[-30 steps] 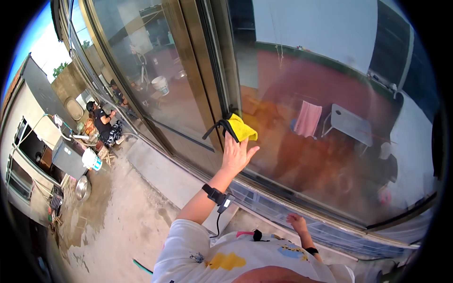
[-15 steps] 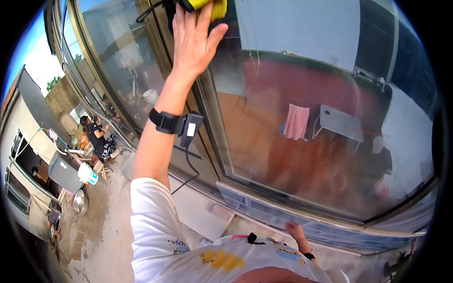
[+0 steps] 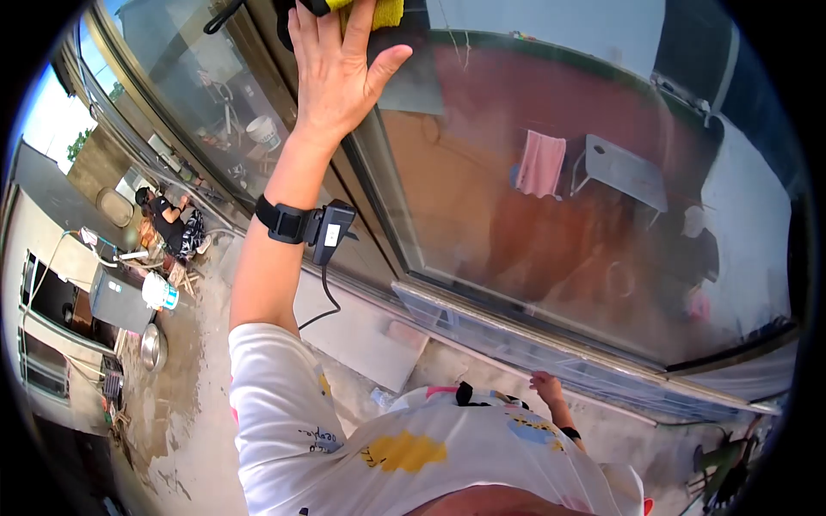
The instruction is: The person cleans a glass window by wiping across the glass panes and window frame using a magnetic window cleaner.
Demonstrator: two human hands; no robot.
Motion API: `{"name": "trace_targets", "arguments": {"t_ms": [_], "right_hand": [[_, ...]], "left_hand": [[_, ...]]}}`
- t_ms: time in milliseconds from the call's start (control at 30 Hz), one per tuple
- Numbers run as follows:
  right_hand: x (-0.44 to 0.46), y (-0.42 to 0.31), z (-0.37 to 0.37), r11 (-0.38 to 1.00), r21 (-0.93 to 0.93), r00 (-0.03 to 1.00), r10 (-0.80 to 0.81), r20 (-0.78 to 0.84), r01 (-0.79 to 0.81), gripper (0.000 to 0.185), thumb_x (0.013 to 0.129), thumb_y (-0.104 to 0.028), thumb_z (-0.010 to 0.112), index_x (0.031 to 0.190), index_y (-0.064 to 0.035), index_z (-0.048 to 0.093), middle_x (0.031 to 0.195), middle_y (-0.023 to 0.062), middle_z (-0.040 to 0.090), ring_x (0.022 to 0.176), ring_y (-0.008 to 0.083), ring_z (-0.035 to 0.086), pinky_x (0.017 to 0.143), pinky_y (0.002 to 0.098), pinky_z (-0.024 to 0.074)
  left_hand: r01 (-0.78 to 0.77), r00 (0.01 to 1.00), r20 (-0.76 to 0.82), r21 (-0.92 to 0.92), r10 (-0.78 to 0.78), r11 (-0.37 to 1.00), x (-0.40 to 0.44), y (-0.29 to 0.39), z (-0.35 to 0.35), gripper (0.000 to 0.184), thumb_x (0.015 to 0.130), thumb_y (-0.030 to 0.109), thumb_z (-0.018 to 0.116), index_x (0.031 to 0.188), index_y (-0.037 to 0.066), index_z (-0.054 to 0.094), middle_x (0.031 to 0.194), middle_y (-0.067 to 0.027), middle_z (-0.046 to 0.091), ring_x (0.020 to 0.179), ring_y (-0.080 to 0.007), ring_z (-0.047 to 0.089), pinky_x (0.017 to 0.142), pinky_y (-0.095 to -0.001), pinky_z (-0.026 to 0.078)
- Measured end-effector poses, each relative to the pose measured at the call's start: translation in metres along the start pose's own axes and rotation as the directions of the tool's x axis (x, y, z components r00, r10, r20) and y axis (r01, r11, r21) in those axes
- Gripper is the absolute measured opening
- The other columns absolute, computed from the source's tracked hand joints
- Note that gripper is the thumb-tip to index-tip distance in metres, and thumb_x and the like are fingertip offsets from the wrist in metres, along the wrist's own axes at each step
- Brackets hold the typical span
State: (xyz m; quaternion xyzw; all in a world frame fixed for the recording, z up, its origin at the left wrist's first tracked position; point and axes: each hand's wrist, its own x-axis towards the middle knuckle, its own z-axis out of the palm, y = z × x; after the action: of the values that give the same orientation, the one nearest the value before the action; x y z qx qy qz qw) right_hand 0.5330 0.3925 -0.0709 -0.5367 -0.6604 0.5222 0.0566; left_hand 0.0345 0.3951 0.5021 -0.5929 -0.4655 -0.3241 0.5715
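We see the left hand (image 3: 334,90) raised and open, its fingers straight and spread upon the yellow cloth (image 3: 389,12). The cloth is under the fingertips, at the window (image 3: 482,172), and the top edge of the view cuts it. The right hand (image 3: 545,387) is low, near the shirt (image 3: 499,447); it is small, so we cannot tell if it is closed. At far left, a person (image 3: 170,225) is near a bucket (image 3: 159,292).

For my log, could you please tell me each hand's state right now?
Left hand: open, fingers extended over the yellow cloth.
Right hand: no held object visible; too small to tell open from closed.
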Motion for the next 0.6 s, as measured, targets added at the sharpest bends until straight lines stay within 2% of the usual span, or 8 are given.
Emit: {"name": "trace_targets", "arguments": {"t_ms": [67, 133, 200, 267, 433, 533, 567, 600], "right_hand": [[0.005, 0.002, -0.002, 0.989, -0.139, 0.999, -0.046, 0.013, 0.047, 0.026, 0.087, -0.017, 0.061, 0.108, -0.0038, 0.066, 0.091, 0.0102, 0.072, 0.077, 0.0177, 0.072, 0.067, 0.0297, 0.0549], [0.011, -0.003, -0.002, 0.972, -0.228, 0.997, -0.045, 0.070, 0.060, 0.027, 0.086, -0.019, 0.060, 0.108, -0.0044, 0.066, 0.090, 0.0104, 0.072, 0.076, 0.0183, 0.072, 0.070, 0.0309, 0.0547], [0.010, -0.015, 0.003, 0.967, -0.250, 0.998, -0.032, 0.047, 0.042, 0.027, 0.085, -0.021, 0.061, 0.106, -0.0054, 0.067, 0.090, 0.0100, 0.072, 0.077, 0.0181, 0.072, 0.071, 0.0316, 0.0545], [0.015, -0.010, 0.013, 0.964, -0.264, 0.998, -0.028, 0.060, 0.043, 0.027, 0.085, -0.021, 0.061, 0.106, -0.0059, 0.068, 0.090, 0.0098, 0.072, 0.078, 0.0184, 0.072, 0.072, 0.0316, 0.0545], [0.004, -0.015, 0.022, 0.972, -0.233, 0.990, 0.005, 0.143, 0.029, 0.028, 0.086, -0.020, 0.060, 0.107, -0.0040, 0.067, 0.091, 0.0101, 0.072, 0.078, 0.0187, 0.072, 0.072, 0.0310, 0.0547], [-0.005, -0.002, 0.022, 0.970, -0.241, 0.997, 0.010, 0.073, 0.008, 0.026, 0.085, -0.020, 0.060, 0.104, -0.0027, 0.068, 0.088, 0.0112, 0.072, 0.077, 0.0189, 0.072, 0.072, 0.0301, 0.0551], [0.000, 0.021, 0.027, 0.972, -0.233, 0.998, 0.044, 0.037, -0.034, 0.028, 0.084, -0.033, 0.058, 0.103, -0.0165, 0.070, 0.083, 0.0058, 0.072, 0.080, 0.0195, 0.071, 0.078, 0.0333, 0.0537], [0.000, 0.036, 0.030, 0.992, -0.100, 0.996, 0.079, 0.046, -0.074, 0.026, 0.084, -0.032, 0.057, 0.100, -0.0157, 0.070, 0.082, 0.0065, 0.072, 0.078, 0.0197, 0.071, 0.076, 0.0342, 0.0537]], "left_hand": [[0.030, 0.983, 0.179, 0.022, -0.033, 0.999, -0.076, 0.020, 0.002, 0.069, 0.085, 0.064, 0.049, 0.138, 0.019, 0.042, 0.134, -0.0138, 0.043, 0.126, -0.0442, 0.032, 0.105, -0.0667, 0.023], [0.094, 0.917, 0.389, -0.003, -0.086, 0.996, -0.135, 0.051, -0.005, 0.066, 0.085, 0.066, 0.046, 0.136, 0.023, 0.045, 0.136, -0.0144, 0.041, 0.127, -0.0454, 0.031, 0.105, -0.0676, 0.022], [0.106, 0.858, 0.505, 0.006, -0.094, 0.994, -0.189, 0.082, -0.010, 0.062, 0.084, 0.066, 0.047, 0.128, 0.023, 0.055, 0.136, -0.0165, 0.039, 0.126, -0.0476, 0.032, 0.106, -0.0676, 0.022], [0.144, 0.757, 0.647, -0.040, -0.084, 0.989, -0.235, 0.106, -0.018, 0.059, 0.084, 0.062, 0.049, 0.127, 0.022, 0.056, 0.133, -0.0164, 0.043, 0.122, -0.0467, 0.037, 0.107, -0.0651, 0.023], [0.172, 0.641, 0.767, -0.176, 0.026, 0.969, -0.320, 0.141, -0.035, 0.054, 0.086, 0.053, 0.053, 0.128, 0.018, 0.056, 0.121, -0.0158, 0.055, 0.120, -0.0424, 0.041, 0.108, -0.0591, 0.025], [0.101, 0.681, 0.726, -0.214, 0.089, 0.972, -0.305, 0.125, -0.039, 0.038, 0.085, 0.048, 0.058, 0.098, 0.014, 0.070, 0.117, -0.0083, 0.057, 0.122, -0.0356, 0.042, 0.109, -0.0599, 0.024], [0.088, 0.686, 0.720, -0.224, 0.104, 0.971, -0.275, 0.115, -0.041, 0.034, 0.083, 0.045, 0.062, 0.082, 0.013, 0.071, 0.116, -0.0056, 0.057, 0.121, -0.0334, 0.043, 0.109, -0.0623, 0.023], [0.070, 0.803, 0.588, -0.253, 0.096, 0.965, -0.240, 0.104, -0.035, 0.030, 0.082, 0.042, 0.065, 0.086, 0.012, 0.070, 0.121, -0.0068, 0.056, 0.124, -0.0347, 0.043, 0.108, -0.0645, 0.021]]}}
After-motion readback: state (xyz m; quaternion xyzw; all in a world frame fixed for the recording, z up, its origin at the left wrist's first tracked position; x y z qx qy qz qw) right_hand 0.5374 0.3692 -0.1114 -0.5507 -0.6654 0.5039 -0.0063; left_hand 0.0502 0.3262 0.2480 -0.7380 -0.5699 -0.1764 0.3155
